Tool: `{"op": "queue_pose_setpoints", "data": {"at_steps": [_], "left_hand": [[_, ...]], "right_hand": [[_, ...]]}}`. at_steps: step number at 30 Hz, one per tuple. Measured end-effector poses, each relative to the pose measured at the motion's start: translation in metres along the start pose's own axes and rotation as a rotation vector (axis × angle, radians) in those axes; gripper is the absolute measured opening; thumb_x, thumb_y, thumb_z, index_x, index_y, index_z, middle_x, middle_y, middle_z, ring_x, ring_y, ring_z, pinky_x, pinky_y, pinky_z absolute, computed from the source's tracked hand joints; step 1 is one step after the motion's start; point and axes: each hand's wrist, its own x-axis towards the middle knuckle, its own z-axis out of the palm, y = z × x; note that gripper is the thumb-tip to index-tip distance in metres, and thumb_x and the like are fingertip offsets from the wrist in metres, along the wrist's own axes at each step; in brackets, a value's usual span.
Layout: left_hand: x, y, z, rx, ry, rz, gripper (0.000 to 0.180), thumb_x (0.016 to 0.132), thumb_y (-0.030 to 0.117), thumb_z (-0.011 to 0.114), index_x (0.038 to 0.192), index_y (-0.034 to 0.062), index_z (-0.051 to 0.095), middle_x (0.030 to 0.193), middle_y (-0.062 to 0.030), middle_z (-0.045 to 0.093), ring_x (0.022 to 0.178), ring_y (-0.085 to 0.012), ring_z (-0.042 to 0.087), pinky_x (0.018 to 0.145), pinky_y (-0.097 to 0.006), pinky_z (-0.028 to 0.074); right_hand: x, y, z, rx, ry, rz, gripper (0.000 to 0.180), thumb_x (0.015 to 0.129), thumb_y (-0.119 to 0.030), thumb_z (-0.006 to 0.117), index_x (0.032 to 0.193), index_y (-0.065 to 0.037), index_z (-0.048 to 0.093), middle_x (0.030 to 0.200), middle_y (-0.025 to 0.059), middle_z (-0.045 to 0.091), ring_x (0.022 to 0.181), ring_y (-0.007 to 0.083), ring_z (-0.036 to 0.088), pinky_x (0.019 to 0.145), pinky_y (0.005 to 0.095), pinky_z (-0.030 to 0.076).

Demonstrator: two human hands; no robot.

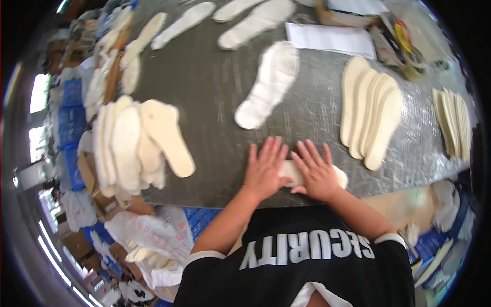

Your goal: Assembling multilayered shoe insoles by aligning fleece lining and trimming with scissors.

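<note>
Both my hands lie flat on a cream insole [339,176] near the table's front edge, covering most of it. My left hand [267,171] has its fingers stretched out over one end, some reaching onto the tabletop. Beside it, my right hand [317,174] presses on the middle with fingers spread, and the insole's rounded end sticks out past it. Farther up lies a single white insole [268,84], tilted on the table. To the right, a fanned row of cream insoles [383,123] overlaps. At the left, a heap of insoles [125,140] rests by the table's edge.
Several white insoles [258,24] lie along the far side. Near them are white paper sheets [332,40], a roll of tape [414,69] and a box [342,18]. Another insole stack [452,123] stands far right. Below the table, a plastic bag [153,235] holds insoles.
</note>
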Motion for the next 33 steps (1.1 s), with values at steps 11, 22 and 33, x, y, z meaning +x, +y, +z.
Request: {"op": "queue_pose_setpoints", "data": {"at_steps": [11,22,33], "left_hand": [[-0.004,-0.001,-0.002,-0.089,0.135,0.129,0.069,0.07,0.048,0.071,0.125,0.0092,0.057,0.144,-0.0112,0.042,0.134,-0.0297,0.036,0.107,-0.055,0.026],[-0.124,-0.102,-0.1,-0.796,0.608,-0.679,0.043,0.081,0.008,0.072,0.118,-0.0029,0.051,0.111,-0.0143,0.061,0.106,-0.019,0.058,0.092,-0.034,0.046],[0.071,-0.118,-0.037,-0.442,0.423,-0.606,0.03,0.086,0.009,0.062,0.112,-0.0047,0.058,0.097,-0.0176,0.068,0.087,-0.0311,0.066,0.079,-0.038,0.052]], "right_hand": [[0.005,0.019,-0.005,0.11,0.022,-0.091,0.099,0.074,-0.078,0.047,0.141,-0.005,0.04,0.148,0.019,0.037,0.14,0.035,0.03,0.113,0.0536,0.017],[0.005,0.005,-0.037,0.685,0.62,0.093,0.033,0.082,-0.015,0.063,0.112,-0.002,0.057,0.119,0.0192,0.058,0.109,0.0365,0.054,0.096,0.0443,0.042],[-0.005,-0.019,-0.013,0.65,0.376,0.114,0.02,0.081,-0.012,0.068,0.099,-0.007,0.062,0.104,0.0097,0.064,0.099,0.0304,0.059,0.089,0.0404,0.045]]}}
